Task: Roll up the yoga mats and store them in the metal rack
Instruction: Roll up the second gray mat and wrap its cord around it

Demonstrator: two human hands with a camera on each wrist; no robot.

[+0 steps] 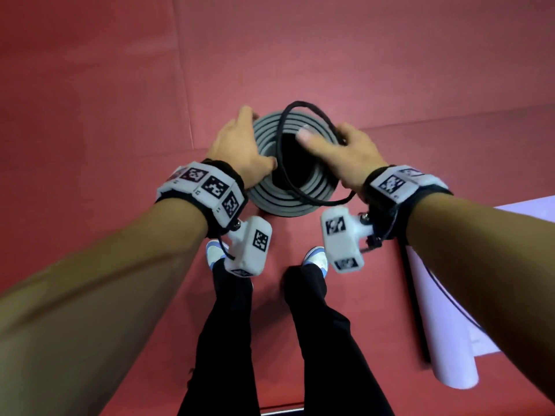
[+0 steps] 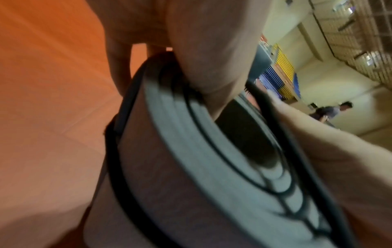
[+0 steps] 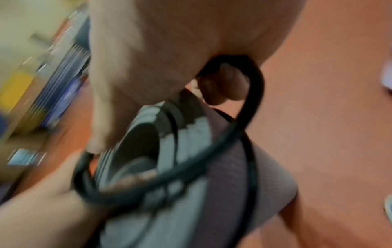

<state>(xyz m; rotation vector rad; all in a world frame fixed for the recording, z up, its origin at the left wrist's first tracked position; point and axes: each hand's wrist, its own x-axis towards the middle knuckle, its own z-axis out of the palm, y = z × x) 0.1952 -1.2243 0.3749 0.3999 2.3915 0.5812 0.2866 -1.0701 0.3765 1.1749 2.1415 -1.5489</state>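
The rolled grey mat stands on end on the red floor, before the person's shoes. Left hand clasps its side; right hand pinches the black cord looped above it.

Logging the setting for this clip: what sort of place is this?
Probably a gym or sports hall: red padded floor, a rolled grey yoga mat stood on end between both hands, and stacked coloured mats by a wire-mesh wall.

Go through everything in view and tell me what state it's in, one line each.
Grey mat: rolled, standing on end on the red floor.
Black cord: looped loosely over the roll's top.
Left hand: grips the roll's side.
Right hand: holds the cord.
Lilac mat: partly unrolled, right.
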